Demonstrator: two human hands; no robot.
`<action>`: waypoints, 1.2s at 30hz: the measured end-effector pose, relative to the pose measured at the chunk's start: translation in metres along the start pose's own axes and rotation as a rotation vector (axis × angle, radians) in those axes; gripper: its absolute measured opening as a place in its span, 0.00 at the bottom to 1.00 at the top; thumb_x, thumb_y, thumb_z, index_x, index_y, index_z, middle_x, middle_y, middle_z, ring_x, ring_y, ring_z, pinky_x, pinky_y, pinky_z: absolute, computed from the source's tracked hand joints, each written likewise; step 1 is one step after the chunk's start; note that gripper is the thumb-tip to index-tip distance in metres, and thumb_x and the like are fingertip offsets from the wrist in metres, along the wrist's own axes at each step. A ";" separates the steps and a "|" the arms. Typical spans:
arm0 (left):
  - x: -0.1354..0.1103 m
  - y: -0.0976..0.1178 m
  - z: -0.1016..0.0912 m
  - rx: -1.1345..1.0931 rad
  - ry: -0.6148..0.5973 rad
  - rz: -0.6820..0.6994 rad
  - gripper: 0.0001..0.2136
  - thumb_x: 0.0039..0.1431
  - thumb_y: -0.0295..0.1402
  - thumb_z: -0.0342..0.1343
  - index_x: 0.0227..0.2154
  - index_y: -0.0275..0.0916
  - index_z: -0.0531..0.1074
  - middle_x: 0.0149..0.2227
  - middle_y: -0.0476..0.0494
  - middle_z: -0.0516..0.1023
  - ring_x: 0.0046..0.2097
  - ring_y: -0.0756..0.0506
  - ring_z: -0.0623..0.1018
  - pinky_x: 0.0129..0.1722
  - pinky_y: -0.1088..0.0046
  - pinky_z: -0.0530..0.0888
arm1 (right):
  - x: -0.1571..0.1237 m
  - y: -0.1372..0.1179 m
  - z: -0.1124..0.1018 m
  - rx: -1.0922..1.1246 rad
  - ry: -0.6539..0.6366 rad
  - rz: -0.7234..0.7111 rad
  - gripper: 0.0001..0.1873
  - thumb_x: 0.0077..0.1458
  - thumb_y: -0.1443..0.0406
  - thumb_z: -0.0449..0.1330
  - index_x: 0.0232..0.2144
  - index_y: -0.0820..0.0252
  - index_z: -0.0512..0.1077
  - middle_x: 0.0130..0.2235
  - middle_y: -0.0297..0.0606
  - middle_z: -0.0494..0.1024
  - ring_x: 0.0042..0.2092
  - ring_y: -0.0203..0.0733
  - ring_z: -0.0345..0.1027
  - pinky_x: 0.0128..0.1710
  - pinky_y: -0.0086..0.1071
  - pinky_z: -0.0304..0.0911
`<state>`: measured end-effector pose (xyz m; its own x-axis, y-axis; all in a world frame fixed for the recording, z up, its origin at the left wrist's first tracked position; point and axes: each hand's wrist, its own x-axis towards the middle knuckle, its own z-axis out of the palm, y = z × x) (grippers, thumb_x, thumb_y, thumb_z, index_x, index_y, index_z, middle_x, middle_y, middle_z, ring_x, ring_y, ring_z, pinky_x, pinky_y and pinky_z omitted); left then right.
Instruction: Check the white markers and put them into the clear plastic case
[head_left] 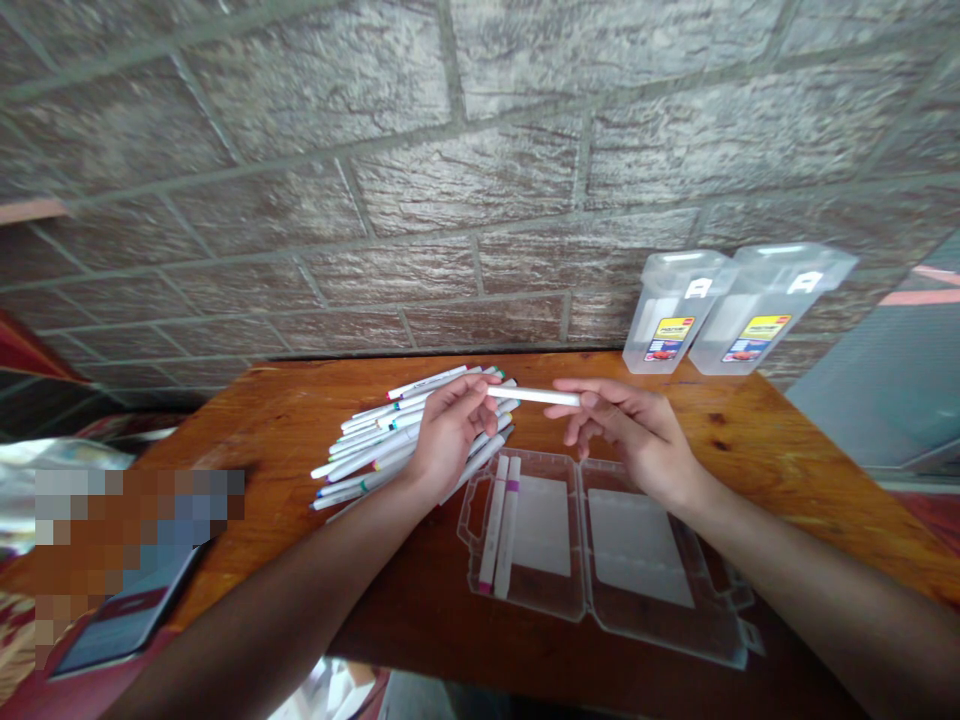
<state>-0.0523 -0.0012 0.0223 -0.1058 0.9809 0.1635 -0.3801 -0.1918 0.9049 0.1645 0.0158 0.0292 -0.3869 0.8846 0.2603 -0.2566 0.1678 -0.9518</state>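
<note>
A white marker [534, 396] is held level between my two hands above the table. My left hand [452, 425] pinches its left end, and my right hand [634, 430] grips the right end between thumb and fingers. Below them lies an open clear plastic case [582, 560], with white paper inserts in both halves. Two markers [504, 530], one with a purple band, lie side by side in the case's left half. Behind my left hand and forearm spreads a pile of white markers [375, 445] with coloured ends, partly hidden.
Two closed translucent marker boxes [671, 310] with yellow labels stand against the brick wall [480, 220] at the back right. A tablet or phone [124, 625], partly blurred out, lies at the left edge of the wooden table [277, 410].
</note>
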 end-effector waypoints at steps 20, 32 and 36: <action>-0.002 0.003 0.000 -0.082 -0.010 -0.021 0.12 0.56 0.37 0.67 0.37 0.32 0.83 0.27 0.45 0.77 0.24 0.52 0.71 0.26 0.74 0.67 | 0.007 -0.001 -0.006 0.172 0.029 0.085 0.12 0.60 0.60 0.66 0.44 0.59 0.80 0.39 0.45 0.87 0.28 0.39 0.75 0.25 0.32 0.71; -0.001 0.003 -0.001 -0.104 -0.008 -0.015 0.13 0.56 0.36 0.67 0.39 0.30 0.83 0.26 0.45 0.77 0.23 0.53 0.72 0.26 0.75 0.68 | 0.008 -0.002 -0.004 0.226 0.001 0.084 0.13 0.58 0.58 0.68 0.43 0.59 0.82 0.38 0.44 0.87 0.27 0.38 0.76 0.24 0.30 0.70; -0.001 0.003 0.001 -0.106 -0.002 -0.028 0.14 0.55 0.36 0.68 0.39 0.30 0.83 0.26 0.46 0.77 0.23 0.53 0.71 0.25 0.76 0.67 | 0.008 0.000 -0.004 0.179 0.033 0.044 0.13 0.58 0.57 0.69 0.41 0.58 0.82 0.38 0.43 0.87 0.27 0.37 0.75 0.24 0.29 0.71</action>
<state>-0.0527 -0.0029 0.0255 -0.0920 0.9860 0.1393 -0.4776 -0.1665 0.8627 0.1647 0.0245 0.0307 -0.3726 0.9038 0.2108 -0.3947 0.0512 -0.9174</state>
